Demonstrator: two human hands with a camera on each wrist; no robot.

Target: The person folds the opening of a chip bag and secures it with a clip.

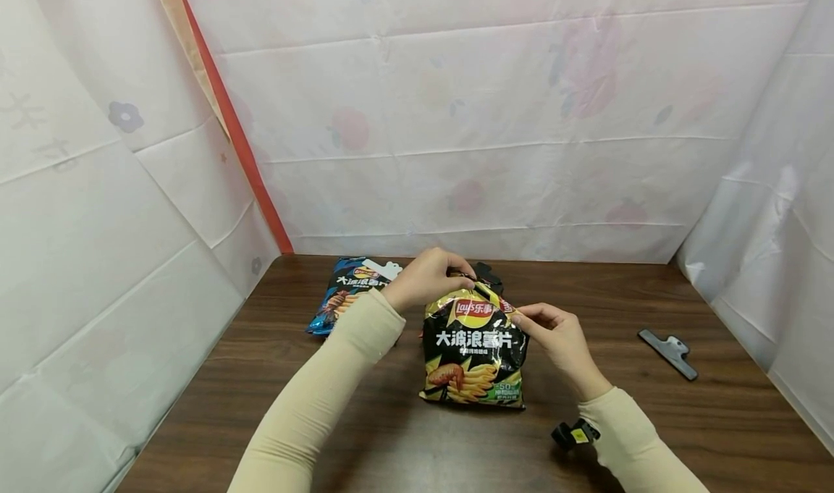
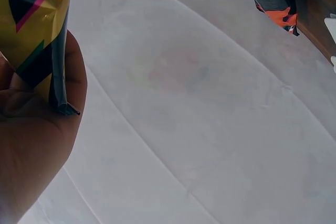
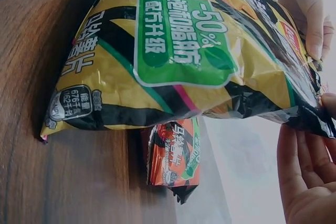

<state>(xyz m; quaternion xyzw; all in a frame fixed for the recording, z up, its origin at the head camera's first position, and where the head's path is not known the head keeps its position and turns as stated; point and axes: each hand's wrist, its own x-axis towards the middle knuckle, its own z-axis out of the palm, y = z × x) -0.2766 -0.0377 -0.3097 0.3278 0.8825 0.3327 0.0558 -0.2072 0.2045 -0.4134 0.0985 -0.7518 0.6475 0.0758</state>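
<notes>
A yellow-and-black bag of potato chips [image 1: 474,352] stands upright near the middle of the table. My left hand [image 1: 425,277] pinches its top edge on the left side; in the left wrist view, the edge of the bag [image 2: 59,72] lies between thumb and fingers. My right hand [image 1: 562,339] holds the top right corner between thumb and fingers, also visible in the right wrist view. The top edge slopes down from left hand to right and looks folded or creased. Whether the bag's mouth is open cannot be seen.
Behind on the left lies a blue chip bag [image 1: 348,287] with a white clip [image 1: 384,268] at its top. An orange-red chip bag [image 3: 173,153] is partly hidden behind the held bag, near a black clip [image 1: 489,276]. A dark grey clip [image 1: 670,352] lies at right.
</notes>
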